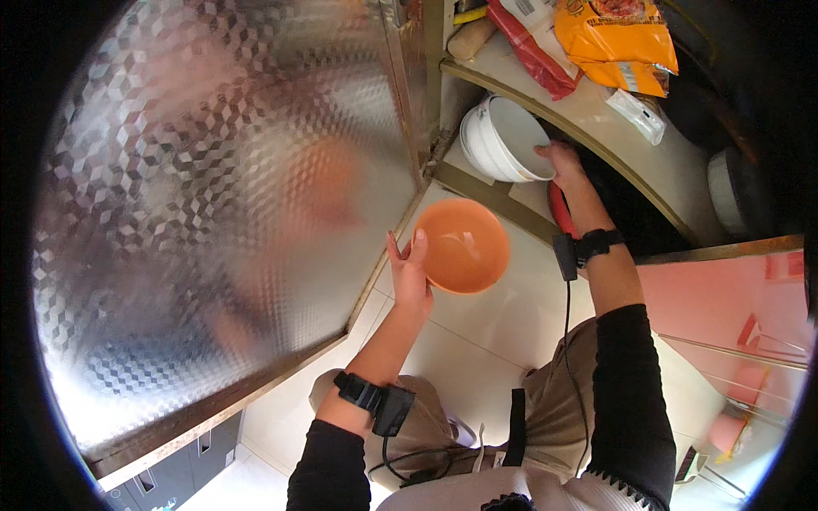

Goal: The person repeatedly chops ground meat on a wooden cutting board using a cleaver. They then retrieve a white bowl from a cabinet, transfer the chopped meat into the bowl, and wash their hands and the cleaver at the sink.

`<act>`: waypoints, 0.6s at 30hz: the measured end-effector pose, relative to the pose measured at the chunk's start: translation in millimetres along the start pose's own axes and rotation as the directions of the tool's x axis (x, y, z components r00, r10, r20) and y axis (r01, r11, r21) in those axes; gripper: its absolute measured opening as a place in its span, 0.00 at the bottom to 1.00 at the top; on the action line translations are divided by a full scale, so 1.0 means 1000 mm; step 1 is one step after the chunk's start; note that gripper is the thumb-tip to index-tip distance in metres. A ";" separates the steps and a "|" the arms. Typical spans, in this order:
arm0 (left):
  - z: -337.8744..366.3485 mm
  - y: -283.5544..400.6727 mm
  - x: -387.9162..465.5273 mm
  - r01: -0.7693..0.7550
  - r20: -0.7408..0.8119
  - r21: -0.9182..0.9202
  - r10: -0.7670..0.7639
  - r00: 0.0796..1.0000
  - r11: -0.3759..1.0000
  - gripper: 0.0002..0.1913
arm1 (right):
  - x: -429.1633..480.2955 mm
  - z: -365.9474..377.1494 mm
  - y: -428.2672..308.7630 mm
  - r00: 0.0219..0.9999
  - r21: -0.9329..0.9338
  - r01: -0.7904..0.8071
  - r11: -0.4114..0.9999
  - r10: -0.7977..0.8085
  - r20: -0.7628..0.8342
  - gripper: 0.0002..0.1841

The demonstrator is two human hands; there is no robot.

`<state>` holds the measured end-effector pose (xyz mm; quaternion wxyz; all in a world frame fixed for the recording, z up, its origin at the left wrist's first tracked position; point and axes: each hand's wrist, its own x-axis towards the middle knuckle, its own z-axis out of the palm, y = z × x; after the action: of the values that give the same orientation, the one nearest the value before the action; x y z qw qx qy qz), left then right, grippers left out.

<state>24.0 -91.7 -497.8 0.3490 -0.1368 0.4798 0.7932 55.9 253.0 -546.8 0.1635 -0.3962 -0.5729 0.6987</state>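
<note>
An orange bowl (461,246), its open side towards me, is held at its left rim by my left hand (410,268). Up and to the right, my right hand (562,163) grips the rim of nested white bowls (505,140), which lie tilted on their side inside the cabinet's lower compartment. Part of my right fingers is hidden at the bowl rim. Just below my right hand a red object (561,207) shows partly; I cannot tell what it is. Each of my forearms wears a black strap with a small box and a cable.
An open door with a patterned, foil-like panel (255,191) stands at the left. The cabinet shelf (575,121) above the white bowls carries an orange food packet (617,45), a red and white packet (533,51) and a small clear packet (637,115). A reddish glossy panel (716,300) is at the right.
</note>
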 end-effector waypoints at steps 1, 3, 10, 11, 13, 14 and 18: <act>0.000 0.000 0.000 0.006 -0.009 0.000 -0.006 1.000 1.000 0.49 | -0.017 0.004 -0.008 0.998 0.002 -0.041 0.999 0.041 0.052 0.20; 0.002 0.001 0.001 0.015 -0.040 0.014 -0.015 0.999 1.000 0.48 | -0.049 0.011 -0.028 0.984 -0.052 -0.091 0.994 0.098 0.146 0.18; 0.010 0.002 0.003 0.021 -0.001 -0.062 -0.021 1.000 0.998 0.48 | -0.111 0.030 -0.072 0.912 -0.303 -0.020 0.953 0.142 0.385 0.13; 0.011 0.002 0.003 0.026 -0.004 -0.064 -0.026 1.000 0.998 0.48 | -0.115 0.032 -0.074 0.912 -0.348 0.034 0.937 0.113 0.394 0.13; 0.014 0.000 0.003 0.031 0.001 -0.081 -0.031 1.000 0.996 0.48 | -0.119 0.036 -0.076 0.901 -0.433 0.134 0.892 0.072 0.427 0.13; 0.015 0.000 0.003 0.032 0.008 -0.094 -0.031 0.999 0.995 0.48 | -0.120 0.038 -0.076 0.894 -0.457 0.143 0.878 0.084 0.441 0.13; 0.016 -0.003 0.005 -0.009 0.077 -0.134 0.019 0.997 0.991 0.45 | -0.128 0.042 -0.074 0.891 -0.461 0.135 0.877 0.096 0.444 0.13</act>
<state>24.5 -74.4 -494.7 0.3519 -0.1256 0.4126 0.8308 89.0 158.7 -430.1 -0.0710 -0.2440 -0.7540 0.6057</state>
